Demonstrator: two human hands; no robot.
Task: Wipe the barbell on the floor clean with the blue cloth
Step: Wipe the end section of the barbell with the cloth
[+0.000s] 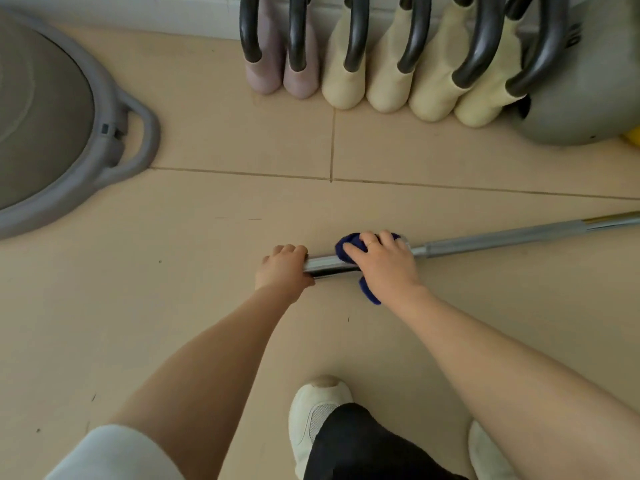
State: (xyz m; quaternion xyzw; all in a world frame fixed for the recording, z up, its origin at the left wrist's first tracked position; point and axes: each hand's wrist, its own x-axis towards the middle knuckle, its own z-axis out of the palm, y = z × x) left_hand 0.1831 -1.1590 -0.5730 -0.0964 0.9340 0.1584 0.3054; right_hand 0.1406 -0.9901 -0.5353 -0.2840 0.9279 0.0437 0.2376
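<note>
— Where does the barbell [485, 240] lie?

— On the tiled floor [207, 306], running from the centre away to the right edge. The left hand [282, 270] grips its near-left end, fingers curled over the steel.

— And the blue cloth [349, 251]?

— Wrapped round the bar just right of that grip; the right hand [384, 263] clasps it, fingers folded over the fabric.

— The surroundings?

— Kettlebells [346, 81] line the far wall, a grey balance trainer [69, 133] sits far left, a white shoe [315, 410] stands near.
</note>
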